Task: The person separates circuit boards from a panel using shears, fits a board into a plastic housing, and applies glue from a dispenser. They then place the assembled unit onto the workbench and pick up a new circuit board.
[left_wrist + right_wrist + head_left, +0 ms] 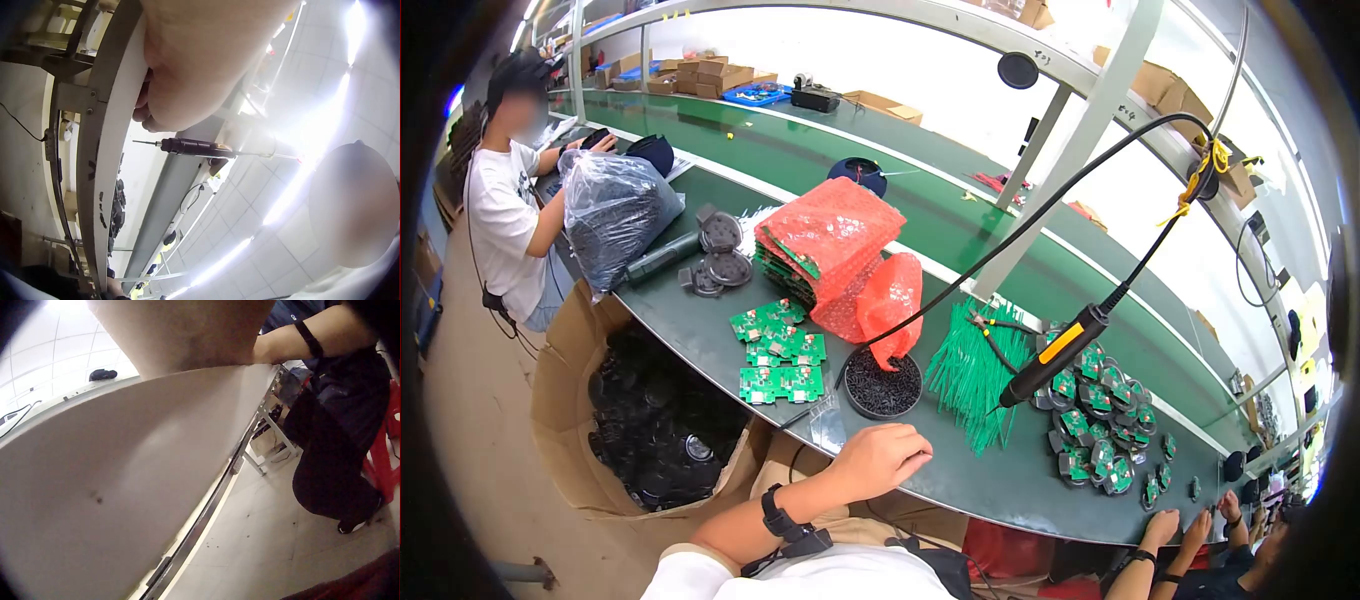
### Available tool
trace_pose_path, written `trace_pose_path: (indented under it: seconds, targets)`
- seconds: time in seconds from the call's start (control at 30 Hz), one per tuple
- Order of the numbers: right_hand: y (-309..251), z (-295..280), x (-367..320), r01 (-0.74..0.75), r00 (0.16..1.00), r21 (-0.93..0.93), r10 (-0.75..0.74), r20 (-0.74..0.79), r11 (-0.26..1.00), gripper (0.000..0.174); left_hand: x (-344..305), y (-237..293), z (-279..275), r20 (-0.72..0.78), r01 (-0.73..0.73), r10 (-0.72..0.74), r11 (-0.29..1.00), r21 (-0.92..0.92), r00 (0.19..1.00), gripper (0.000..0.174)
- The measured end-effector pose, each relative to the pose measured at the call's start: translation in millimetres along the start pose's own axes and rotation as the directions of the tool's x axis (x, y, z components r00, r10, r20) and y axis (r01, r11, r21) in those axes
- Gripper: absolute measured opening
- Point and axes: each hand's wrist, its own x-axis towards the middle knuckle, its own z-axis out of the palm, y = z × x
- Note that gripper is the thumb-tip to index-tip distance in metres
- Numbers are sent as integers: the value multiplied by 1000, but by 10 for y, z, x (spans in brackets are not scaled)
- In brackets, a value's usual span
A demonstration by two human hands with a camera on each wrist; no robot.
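My left hand (882, 462) is over the table's front edge, fingers loosely curled, nothing visible in it. Just beyond lies a round dish of small black screws (883, 385). A cable-hung electric screwdriver (1055, 355) points down left over green cable ties (970, 370); pliers (997, 340) lie on the ties. Far right at the table edge is my right hand (1162, 526), beside another person's hands; its fingers are hidden in the right wrist view. Close by are round black parts with green circuit boards (1100, 420).
Flat circuit boards (780, 350) and a red bubble-wrap bundle (835, 240) lie left of the dish. A carton (565, 420) of black parts stands at the left front. Another person (510, 200) sits behind a plastic bag (615, 215). A green conveyor belt (770, 130) runs behind.
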Motion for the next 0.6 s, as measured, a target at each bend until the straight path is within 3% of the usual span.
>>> trace_pose_path:
  seconds: [0.2,0.27,0.37,0.5,0.6]
  targets:
    - [-309,-71,118,87,995,178,-79,-55,980,16,-5,44,-33,33,13,-13,1000,9,999,7]
    - [-296,-9,163,108,994,234,-97,-60,966,16,-7,50,-12,-68,20,-23,999,-50,997,13]
    - [-216,86,147,127,992,310,-113,-62,942,16,-26,19,-38,10,22,-21,998,-64,1000,22]
    - [-367,145,586,147,989,401,-132,-66,904,16,-24,-24,-2,16,24,-23,997,-79,1000,20]
    - [-1048,-63,737,148,989,474,-124,-82,868,16,20,30,-9,17,49,-48,995,-88,999,15]
